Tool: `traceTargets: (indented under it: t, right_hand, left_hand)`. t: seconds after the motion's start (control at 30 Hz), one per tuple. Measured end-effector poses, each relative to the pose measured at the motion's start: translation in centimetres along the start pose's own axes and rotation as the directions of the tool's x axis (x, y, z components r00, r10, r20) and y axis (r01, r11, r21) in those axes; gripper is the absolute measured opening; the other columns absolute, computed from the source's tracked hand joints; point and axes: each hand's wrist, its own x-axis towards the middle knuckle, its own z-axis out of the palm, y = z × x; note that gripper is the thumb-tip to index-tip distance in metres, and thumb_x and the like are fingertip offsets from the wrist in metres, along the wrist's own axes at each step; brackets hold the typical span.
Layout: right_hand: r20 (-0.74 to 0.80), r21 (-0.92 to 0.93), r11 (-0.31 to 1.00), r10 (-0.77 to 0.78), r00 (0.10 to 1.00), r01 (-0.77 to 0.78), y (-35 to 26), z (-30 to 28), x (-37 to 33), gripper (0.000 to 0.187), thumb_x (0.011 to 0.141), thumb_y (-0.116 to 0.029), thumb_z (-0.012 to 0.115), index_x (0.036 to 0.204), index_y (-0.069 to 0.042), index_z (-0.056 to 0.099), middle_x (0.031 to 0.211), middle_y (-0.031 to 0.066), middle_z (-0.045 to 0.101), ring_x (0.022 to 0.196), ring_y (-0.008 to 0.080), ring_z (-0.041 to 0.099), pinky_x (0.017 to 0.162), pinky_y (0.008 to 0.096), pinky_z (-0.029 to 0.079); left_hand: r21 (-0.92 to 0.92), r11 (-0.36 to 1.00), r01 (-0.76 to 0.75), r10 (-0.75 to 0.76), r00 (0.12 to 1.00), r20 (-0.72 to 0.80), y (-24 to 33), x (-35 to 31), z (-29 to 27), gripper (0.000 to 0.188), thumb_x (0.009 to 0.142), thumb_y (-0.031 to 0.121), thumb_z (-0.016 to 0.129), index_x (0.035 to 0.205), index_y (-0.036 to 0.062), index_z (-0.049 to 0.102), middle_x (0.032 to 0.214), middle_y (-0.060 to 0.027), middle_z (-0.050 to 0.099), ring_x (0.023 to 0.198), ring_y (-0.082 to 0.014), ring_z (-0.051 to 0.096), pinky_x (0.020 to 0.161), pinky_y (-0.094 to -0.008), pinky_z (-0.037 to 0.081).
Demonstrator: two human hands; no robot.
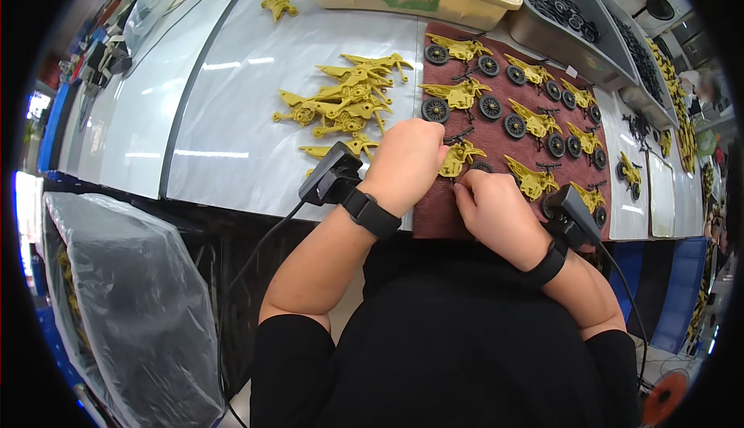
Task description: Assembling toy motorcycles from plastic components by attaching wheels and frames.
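A yellow toy motorbike (460, 158) with a black handlebar lies between my hands on the dark red cloth (438, 215). My left hand (408, 161) is closed at its left end, the fingertips hidden behind the back of the hand. Close below the bike, my right hand (500, 209) has thumb and fingers pinched together; what they hold is too small to make out. A black wheel (481, 168) shows just above the right hand's knuckles. Further toy motorbikes with black wheels stand in rows on the cloth, one of them (532, 178) right beside my right hand.
Left of the cloth lies a heap of yellow bike bodies (341, 103), with a single yellow part (279, 5) farther back. A cream bin (457, 11) and a grey bin (542, 47) of black parts line the back. Plastic sheeting (139, 296) covers something at lower left.
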Motion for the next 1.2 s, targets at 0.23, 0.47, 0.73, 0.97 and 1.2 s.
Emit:
traceTargets:
  t: [0.23, 0.47, 0.73, 0.97, 1.2]
  right_hand:
    - [0.033, -0.136, 0.991, -0.001, 0.999, 0.006, 0.3, 0.0, 0.4, 0.017, 0.085, -0.011, 0.060, 0.078, 0.005, 0.063, 0.069, 0.0249, 0.061, 0.067, 0.0399, 0.062, 0.063, 0.0445, 0.049]
    - [-0.183, 0.354, 0.933, -0.005, 0.983, 0.070, 1.2, -4.0, -1.4, 0.024, 0.085, 0.000, 0.061, 0.108, -0.004, 0.066, 0.093, 0.0103, 0.061, 0.082, 0.0238, 0.061, 0.070, 0.0317, 0.049]
    - [-0.328, 0.633, 0.746, 0.016, 0.945, 0.207, 4.5, -2.9, -3.7, 0.026, 0.086, -0.003, 0.066, 0.112, -0.002, 0.066, 0.093, 0.0060, 0.060, 0.081, 0.0124, 0.061, 0.070, 0.0244, 0.050]
    - [-0.321, 0.531, 0.837, 0.053, 0.946, 0.133, 6.0, -5.0, -5.2, 0.021, 0.085, -0.002, 0.067, 0.105, 0.001, 0.066, 0.093, 0.0055, 0.061, 0.082, 0.0120, 0.063, 0.072, 0.0237, 0.052]
    - [-0.117, 0.899, 0.438, 0.294, 0.949, -0.025, 7.5, -7.8, -7.3, 0.020, 0.088, 0.003, 0.058, 0.108, 0.004, 0.058, 0.095, 0.0053, 0.065, 0.085, 0.0094, 0.064, 0.075, 0.0236, 0.052]
  left_hand:
    - [0.034, 0.999, -0.034, 0.034, 0.999, 0.020, 0.2, 0.0, -0.5, 0.016, 0.083, 0.015, 0.064, 0.081, -0.0004, 0.064, 0.077, -0.0186, 0.062, 0.076, -0.0367, 0.060, 0.069, -0.0438, 0.047]
    - [-0.798, 0.351, 0.491, -0.198, 0.871, 0.449, 4.7, -0.5, -3.0, 0.028, 0.103, 0.026, 0.040, 0.120, 0.0071, 0.051, 0.072, 0.0043, 0.043, 0.056, -0.0022, 0.034, 0.046, -0.0165, 0.027]
    - [-0.707, 0.471, 0.528, -0.193, 0.843, 0.502, 8.4, 0.5, -0.3, 0.026, 0.104, 0.028, 0.037, 0.117, 0.0075, 0.045, 0.076, -0.0008, 0.049, 0.054, -0.0033, 0.041, 0.044, -0.0163, 0.031]
    - [-0.656, 0.642, 0.397, -0.182, 0.910, 0.372, 10.6, 1.5, 1.7, 0.031, 0.103, 0.031, 0.039, 0.112, 0.0047, 0.051, 0.076, -0.0010, 0.052, 0.057, -0.0036, 0.046, 0.046, -0.0172, 0.037]
    - [-0.367, 0.926, 0.091, -0.028, 0.984, 0.174, 8.7, 3.1, 2.5, 0.022, 0.093, 0.020, 0.058, 0.089, -0.0008, 0.065, 0.067, -0.0089, 0.059, 0.061, -0.0174, 0.058, 0.059, -0.0321, 0.045]
